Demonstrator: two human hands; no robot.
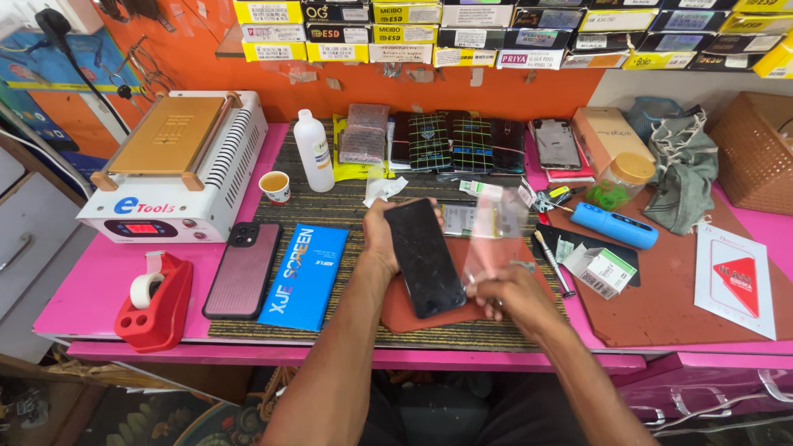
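Your left hand [382,239] is closed around the left edge of a black phone screen panel [424,256], cracked across its face and tilted above a rust-red mat [402,310] at centre. Your right hand [510,297] pinches the lower edge of a clear film sheet [493,239], which rises toward 12 o'clock just right of the panel; whether film and panel touch cannot be told.

At 9 o'clock of the panel lies a blue box [304,277], then a dark phone [244,270] face down, then a red tape dispenser [157,301] near the front edge of the pink tabletop [83,289]. At 3 o'clock sit a small white carton [603,271] and a blue cylinder [615,225].

Open room is narrow: bare mat shows between your wrists, toward 6 o'clock, short of the tabletop's front edge.
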